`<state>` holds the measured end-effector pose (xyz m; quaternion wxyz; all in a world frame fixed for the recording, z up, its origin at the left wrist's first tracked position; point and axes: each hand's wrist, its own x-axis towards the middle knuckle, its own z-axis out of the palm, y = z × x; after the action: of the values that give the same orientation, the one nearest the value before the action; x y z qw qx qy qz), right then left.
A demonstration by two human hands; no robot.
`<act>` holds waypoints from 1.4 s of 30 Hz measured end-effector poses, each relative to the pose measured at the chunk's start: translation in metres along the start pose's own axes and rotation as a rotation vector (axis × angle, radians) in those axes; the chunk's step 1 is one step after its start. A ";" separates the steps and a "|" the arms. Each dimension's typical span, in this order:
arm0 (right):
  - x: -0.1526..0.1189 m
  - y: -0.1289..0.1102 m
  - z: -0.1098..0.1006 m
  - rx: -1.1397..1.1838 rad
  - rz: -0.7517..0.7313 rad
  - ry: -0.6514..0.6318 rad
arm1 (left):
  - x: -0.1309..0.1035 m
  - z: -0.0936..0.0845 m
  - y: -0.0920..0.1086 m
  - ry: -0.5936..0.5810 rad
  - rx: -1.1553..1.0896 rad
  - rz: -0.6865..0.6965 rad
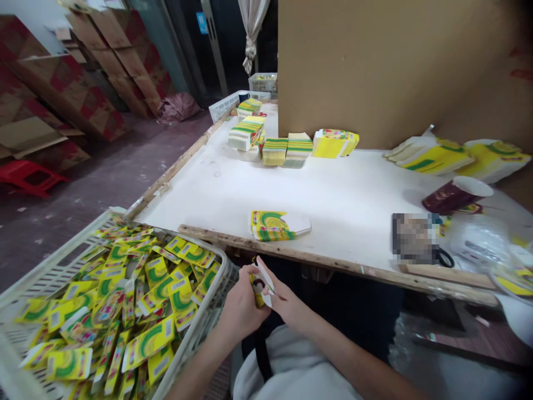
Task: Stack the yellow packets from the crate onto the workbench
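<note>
My left hand and my right hand meet below the table's front edge, both gripping one small yellow-green carton with a white flap sticking up. A short stack of flat yellow-green cartons lies on the white table top just beyond my hands. To my left stands a white plastic crate, filled with several folded yellow-green cartons.
Stacks of flat cartons line the table's far side against a brown board. More cartons, a dark red paper cup on its side and scissors lie at the right. Cardboard boxes and a red stool occupy the floor at left.
</note>
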<state>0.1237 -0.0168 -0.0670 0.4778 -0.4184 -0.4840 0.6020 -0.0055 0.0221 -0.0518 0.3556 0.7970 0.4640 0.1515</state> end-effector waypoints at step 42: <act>0.035 -0.035 -0.034 -0.650 -0.320 0.152 | -0.002 -0.064 -0.028 0.393 0.594 -0.073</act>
<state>0.1560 0.0261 -0.0405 0.4426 -0.5109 -0.6724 0.3017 -0.0607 0.0561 -0.0263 0.0173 0.8041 0.5756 0.1477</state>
